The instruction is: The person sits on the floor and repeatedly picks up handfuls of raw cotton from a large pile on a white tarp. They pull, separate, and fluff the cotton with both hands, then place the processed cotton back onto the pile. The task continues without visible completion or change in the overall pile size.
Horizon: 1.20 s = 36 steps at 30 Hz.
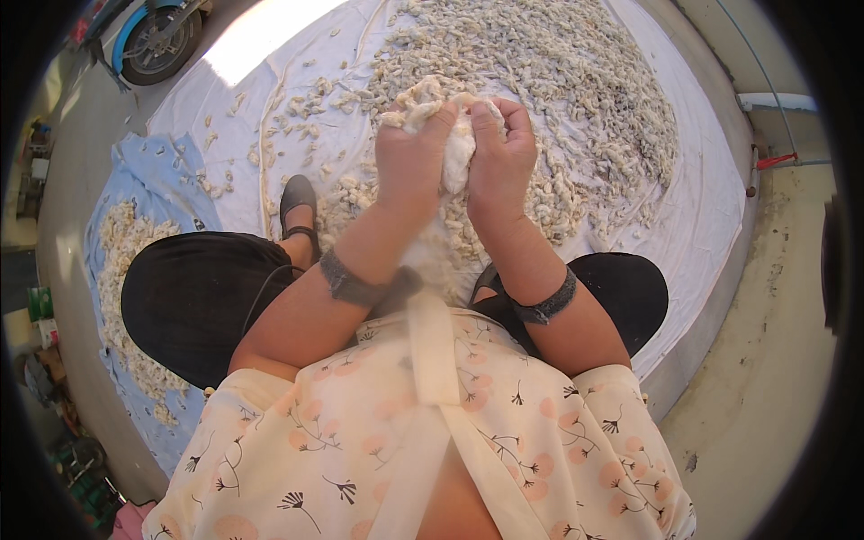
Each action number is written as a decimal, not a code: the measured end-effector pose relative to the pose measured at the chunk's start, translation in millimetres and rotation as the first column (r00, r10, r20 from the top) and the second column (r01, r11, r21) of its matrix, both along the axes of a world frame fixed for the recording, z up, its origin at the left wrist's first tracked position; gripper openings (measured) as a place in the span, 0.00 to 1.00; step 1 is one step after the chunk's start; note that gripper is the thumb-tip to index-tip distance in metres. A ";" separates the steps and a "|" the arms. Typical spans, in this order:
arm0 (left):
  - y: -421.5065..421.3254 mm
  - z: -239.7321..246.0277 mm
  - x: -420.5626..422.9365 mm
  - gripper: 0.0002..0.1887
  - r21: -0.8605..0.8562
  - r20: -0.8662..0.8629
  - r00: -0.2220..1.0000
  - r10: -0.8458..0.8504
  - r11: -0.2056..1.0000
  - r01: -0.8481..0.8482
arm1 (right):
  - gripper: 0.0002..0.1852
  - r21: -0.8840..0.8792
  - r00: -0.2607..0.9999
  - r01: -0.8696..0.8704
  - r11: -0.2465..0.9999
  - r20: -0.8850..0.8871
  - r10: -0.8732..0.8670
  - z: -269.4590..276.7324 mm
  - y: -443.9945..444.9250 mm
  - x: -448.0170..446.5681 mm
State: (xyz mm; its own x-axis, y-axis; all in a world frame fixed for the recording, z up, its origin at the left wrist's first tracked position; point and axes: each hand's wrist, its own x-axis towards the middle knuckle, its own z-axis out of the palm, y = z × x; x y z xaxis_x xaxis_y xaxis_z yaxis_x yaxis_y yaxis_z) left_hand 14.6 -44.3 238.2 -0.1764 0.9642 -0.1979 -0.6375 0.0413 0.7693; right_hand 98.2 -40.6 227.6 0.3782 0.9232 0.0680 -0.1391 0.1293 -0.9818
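My left hand [412, 158] and my right hand [503, 152] meet in front of me, raised over a white sheet [702, 202]. Between them is a tuft of raw cotton [459, 158], pinched by the fingers of both hands. Its white fluff hangs down between the palms, while yellowish clumps show above the left fingers. Beneath and beyond my hands, a wide layer of raw cotton clumps [574, 88] spreads over the sheet. The fingertips are partly hidden by the cotton and the thumbs.
A smaller heap of cotton [135, 250] lies on a blue cloth [152, 162] to the left. My shoe [298, 196] rests on the white sheet. A motorbike wheel [162, 44] stands at the upper left. Along the right runs a wall [763, 344] with a white pipe [776, 102].
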 end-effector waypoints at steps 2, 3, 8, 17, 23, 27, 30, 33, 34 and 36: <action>-1.2 5.0 -0.6 0.10 -0.022 0.001 1.000 0.020 1.000 -0.020 | 0.10 -0.021 0.997 -0.049 0.999 0.050 0.050 4.2 -3.0 -0.7; -1.3 4.8 -1.3 0.10 -0.033 -0.018 1.000 0.025 0.999 -0.025 | 0.10 0.003 0.993 -0.056 0.998 0.109 0.055 5.6 -5.2 -1.8; 0.8 -1.5 -8.0 0.07 -0.079 -0.104 0.994 0.043 0.996 -0.051 | 0.09 0.007 0.952 -0.114 0.994 0.288 0.107 11.8 -12.2 -3.8; -0.2 3.8 -7.2 0.09 -0.092 -0.058 0.998 0.019 0.995 -0.024 | 0.14 0.035 0.946 -0.197 0.980 0.270 0.181 8.2 -7.2 -5.0; 5.5 5.8 -6.5 0.12 -0.105 0.270 0.962 0.028 0.994 0.000 | 0.12 0.045 0.982 -0.083 0.996 0.176 0.074 -23.4 4.7 2.3; 5.0 -0.7 -12.1 0.11 -0.160 0.114 0.993 0.009 0.987 0.010 | 0.11 0.039 0.948 -0.100 0.994 0.306 0.083 -5.2 0.1 1.7; 2.8 2.7 -6.2 0.08 -0.135 0.067 0.996 0.054 0.990 -0.044 | 0.11 -0.069 0.963 -0.126 0.990 0.230 0.138 -1.6 1.2 3.5; 3.4 0.9 -4.5 0.08 -0.100 0.064 0.997 0.042 0.994 -0.035 | 0.11 -0.163 0.973 -0.139 0.977 0.159 0.165 -0.6 3.2 4.6; 3.5 2.1 -2.9 0.08 -0.098 0.058 0.997 0.048 0.994 -0.042 | 0.10 -0.178 0.973 -0.138 0.974 0.161 0.167 0.2 4.1 5.3; 2.4 1.6 -3.8 0.09 -0.079 0.008 1.000 0.016 0.997 -0.016 | 0.10 -0.163 0.978 -0.134 0.977 0.139 0.158 4.0 3.3 5.0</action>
